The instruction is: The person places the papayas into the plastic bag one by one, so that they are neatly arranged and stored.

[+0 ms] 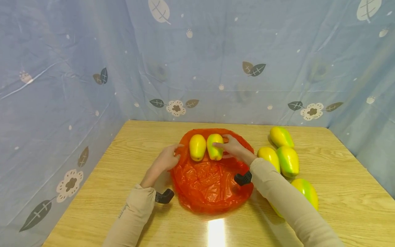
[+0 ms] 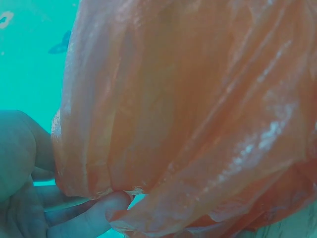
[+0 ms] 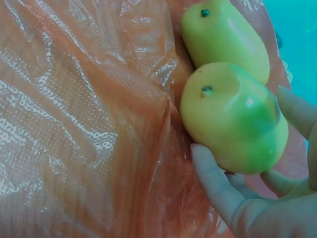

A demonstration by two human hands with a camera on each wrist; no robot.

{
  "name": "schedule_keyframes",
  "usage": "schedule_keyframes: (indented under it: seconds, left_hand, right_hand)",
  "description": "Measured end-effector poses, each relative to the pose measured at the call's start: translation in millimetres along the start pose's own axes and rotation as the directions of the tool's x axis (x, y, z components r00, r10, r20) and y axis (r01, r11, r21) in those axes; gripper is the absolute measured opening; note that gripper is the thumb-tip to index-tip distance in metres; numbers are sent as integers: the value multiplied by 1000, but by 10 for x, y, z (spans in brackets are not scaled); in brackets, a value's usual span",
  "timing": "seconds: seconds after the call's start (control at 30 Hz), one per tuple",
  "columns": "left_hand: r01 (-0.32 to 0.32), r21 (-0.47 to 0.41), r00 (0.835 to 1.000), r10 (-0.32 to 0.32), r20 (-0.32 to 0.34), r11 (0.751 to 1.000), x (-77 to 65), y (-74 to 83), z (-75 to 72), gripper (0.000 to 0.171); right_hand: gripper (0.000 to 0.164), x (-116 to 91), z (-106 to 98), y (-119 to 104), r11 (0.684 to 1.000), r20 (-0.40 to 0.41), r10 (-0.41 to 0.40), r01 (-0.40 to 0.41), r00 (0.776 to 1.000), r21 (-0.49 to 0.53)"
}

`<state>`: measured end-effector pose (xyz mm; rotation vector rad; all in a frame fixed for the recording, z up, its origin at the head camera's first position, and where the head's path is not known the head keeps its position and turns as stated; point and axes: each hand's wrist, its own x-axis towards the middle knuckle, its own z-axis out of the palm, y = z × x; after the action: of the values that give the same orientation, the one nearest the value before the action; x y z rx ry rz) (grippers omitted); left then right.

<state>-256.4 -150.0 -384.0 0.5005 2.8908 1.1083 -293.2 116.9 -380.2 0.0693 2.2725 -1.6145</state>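
A red plastic bag (image 1: 213,181) lies spread open on the table, its rim turned up in a ring. Two yellow mangoes stand side by side near its far edge: a plain left one (image 1: 198,147) and a green-streaked right one (image 1: 215,147). My right hand (image 1: 232,145) holds the right mango from its right side, thumb and fingers spread around it in the right wrist view. At the bag's left rim is my left hand (image 1: 166,157), gripping the thin plastic; some of its fingers are hidden behind the film in the left wrist view.
Several more yellow-green mangoes (image 1: 287,161) lie on the wooden table (image 1: 339,164) to the right, one partly hidden by the right sleeve. A patterned blue curtain (image 1: 216,68) hangs behind and along both sides. Dark wrist devices (image 1: 165,196) sit at both wrists.
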Motion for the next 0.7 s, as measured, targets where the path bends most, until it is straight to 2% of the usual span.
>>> schedule_keyframes:
  seconds: [0.23, 0.43, 0.7]
  left_hand:
    - [11, -2, 1000, -11, 8, 1000, -19, 27, -25, 43]
    - [29, -14, 1000, -29, 9, 999, -18, 31, -37, 43]
    - [33, -22, 999, -33, 3, 999, -27, 36, -46, 43]
  right_hand:
    - [79, -53, -105, -33, 1000, 77, 2, -1, 997, -10]
    - [70, -102, -260, -86, 1000, 69, -23, 22, 997, 18]
    - [60, -287, -537, -159, 994, 85, -107, 107, 991, 12]
